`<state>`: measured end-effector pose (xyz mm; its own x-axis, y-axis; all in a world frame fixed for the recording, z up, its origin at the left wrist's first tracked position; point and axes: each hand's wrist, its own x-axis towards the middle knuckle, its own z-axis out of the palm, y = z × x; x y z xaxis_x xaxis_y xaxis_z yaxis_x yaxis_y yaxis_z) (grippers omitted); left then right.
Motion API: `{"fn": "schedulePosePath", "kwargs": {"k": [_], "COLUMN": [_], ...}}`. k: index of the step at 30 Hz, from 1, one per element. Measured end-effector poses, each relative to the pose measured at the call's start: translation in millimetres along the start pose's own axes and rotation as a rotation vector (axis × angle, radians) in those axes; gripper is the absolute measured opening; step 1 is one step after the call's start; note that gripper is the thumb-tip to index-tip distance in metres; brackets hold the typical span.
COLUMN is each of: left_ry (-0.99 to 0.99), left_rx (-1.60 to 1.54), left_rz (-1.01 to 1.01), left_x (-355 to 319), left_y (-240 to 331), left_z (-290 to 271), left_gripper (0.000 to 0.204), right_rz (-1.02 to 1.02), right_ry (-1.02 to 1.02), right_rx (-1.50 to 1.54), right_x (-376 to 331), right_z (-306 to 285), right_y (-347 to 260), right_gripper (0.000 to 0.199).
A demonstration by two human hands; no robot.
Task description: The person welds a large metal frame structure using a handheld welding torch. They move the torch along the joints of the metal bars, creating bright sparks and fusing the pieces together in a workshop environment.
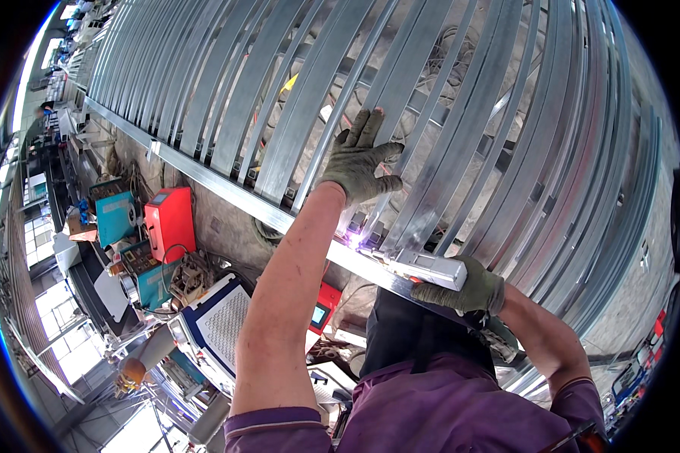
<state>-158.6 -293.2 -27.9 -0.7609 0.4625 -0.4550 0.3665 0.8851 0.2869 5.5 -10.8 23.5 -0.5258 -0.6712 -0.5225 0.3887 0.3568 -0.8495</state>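
My right hand (472, 291), in a dark green work glove, is closed around a boxy silver welding gun (429, 268). Its nozzle points left at a bright violet-white weld spot (353, 240), where a flat bar meets the long metal rail (230, 191). Just beyond the glow, my gloved left hand (361, 162) lies with fingers spread across the galvanized metal bars (321, 90). Nothing is held in it. The bars run side by side away from the rail, wide ones alternating with narrow ones. Glare hides the joint itself.
Red machine boxes (171, 224) and teal equipment (117, 213) stand on the floor to the left. A white-and-blue unit (223, 325) sits nearer me. Coiled cables (452, 60) lie beneath the bars. More metal tubes (629, 219) are stacked at the right.
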Motion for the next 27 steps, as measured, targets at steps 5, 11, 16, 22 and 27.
{"fn": "schedulePosePath", "kwargs": {"k": [5,11,16,22,27], "left_ry": [0.011,0.046,0.049,0.043,0.036], "left_rx": [-0.010,-0.004,-0.002,0.005,0.006], "left_rz": [0.007,0.026,0.022,0.018,0.013], "left_x": [0.4,1.6,1.4,1.5,1.0], "left_y": [-0.4,-5.2,-3.8,-3.3,-3.4], "left_z": [-1.3,5.6,5.7,5.5,4.0], "left_gripper": [0.076,0.076,0.075,0.076,0.074], "right_rz": [-0.013,-0.020,-0.014,0.015,0.027], "right_ry": [-0.002,-0.018,0.002,0.013,-0.022], "right_rx": [0.047,-0.019,-0.004,-0.083,-0.131], "right_x": [-0.8,-1.1,-4.5,-7.0,-7.8], "right_z": [1.6,-0.2,-0.5,-0.8,-2.5], "right_y": [4.9,8.6,10.2,11.0,10.1], "right_gripper": [0.054,0.052,0.056,0.058,0.058]}}
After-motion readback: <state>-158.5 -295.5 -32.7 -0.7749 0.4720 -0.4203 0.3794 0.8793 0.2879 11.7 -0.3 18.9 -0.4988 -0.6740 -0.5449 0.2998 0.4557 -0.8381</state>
